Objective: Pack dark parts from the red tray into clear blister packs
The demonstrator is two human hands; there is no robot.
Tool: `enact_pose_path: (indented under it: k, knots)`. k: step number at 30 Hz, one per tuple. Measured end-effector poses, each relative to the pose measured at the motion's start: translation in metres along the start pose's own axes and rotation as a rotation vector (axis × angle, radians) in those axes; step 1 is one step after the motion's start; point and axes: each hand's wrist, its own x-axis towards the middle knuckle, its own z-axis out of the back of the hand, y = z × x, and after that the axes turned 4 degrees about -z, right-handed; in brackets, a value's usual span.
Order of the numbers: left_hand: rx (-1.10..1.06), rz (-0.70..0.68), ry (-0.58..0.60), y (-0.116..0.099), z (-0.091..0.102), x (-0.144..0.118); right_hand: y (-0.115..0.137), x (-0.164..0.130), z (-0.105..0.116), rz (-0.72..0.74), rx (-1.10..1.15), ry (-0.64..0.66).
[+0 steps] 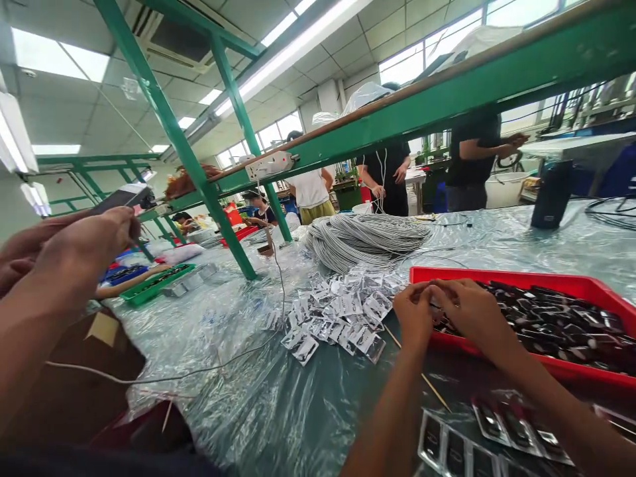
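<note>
My left hand (414, 314) and my right hand (463, 309) meet over the near left corner of a red tray (579, 280). The fingers of both are pinched together, and whatever is between them is too small or hidden to make out. Small dark pieces (551, 318) with shiny bits fill the tray. To the left of my hands lies a loose pile of small silver-and-clear packets (342, 311). Below my wrists are clear blister strips (454, 450) with dark items inside. A thin wooden stick (436, 392) lies beside my left forearm.
Another person's hands (74, 245) hold a grey, phone-like device (122, 197) at left. A grey cable coil (365, 240) lies behind the packets. Green frame posts (231, 242) and a shelf beam (397, 126) cross above the plastic-covered table (238, 397). A black cylinder (551, 195) stands far right.
</note>
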Motion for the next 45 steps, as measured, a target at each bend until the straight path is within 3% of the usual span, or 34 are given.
enact_pose_path:
  k: [3,8,13,18,24,29,31,34,37,40,45]
  knots:
    - [-0.023,0.008,0.071,0.003,0.000,0.002,-0.010,0.005,0.003,-0.076,0.057,0.001]
    - [-0.058,0.002,0.196,0.006,0.004,0.006,-0.022,0.013,0.015,-0.186,0.117,0.146]
    - [-0.044,-0.015,0.251,0.006,0.007,0.009,-0.018,0.018,0.029,-0.191,0.065,0.251]
    - [0.081,-0.036,0.334,0.001,0.000,0.006,-0.010,0.019,0.030,-0.218,-0.121,0.257]
    - [0.364,-0.136,0.127,0.005,-0.009,0.006,-0.018,0.018,0.024,-0.077,-0.128,0.207]
    - [0.336,0.002,-0.040,0.013,0.005,0.020,-0.036,0.018,0.027,-0.148,-0.234,0.197]
    - [0.303,0.041,-0.029,0.015,0.010,0.024,-0.038,0.017,0.027,-0.157,-0.348,0.128]
    - [0.247,0.064,0.018,0.017,0.010,0.026,-0.025,0.012,0.022,-0.039,-0.353,0.011]
    - [0.114,0.055,0.004,0.015,0.004,0.022,0.001,0.006,0.011,0.041,-0.206,0.050]
    - [-0.004,0.033,-0.017,0.012,-0.001,0.017,0.021,0.003,0.001,-0.018,-0.194,0.115]
    - [-0.195,0.034,0.069,0.007,0.004,0.018,0.021,0.006,0.002,-0.068,-0.070,0.104]
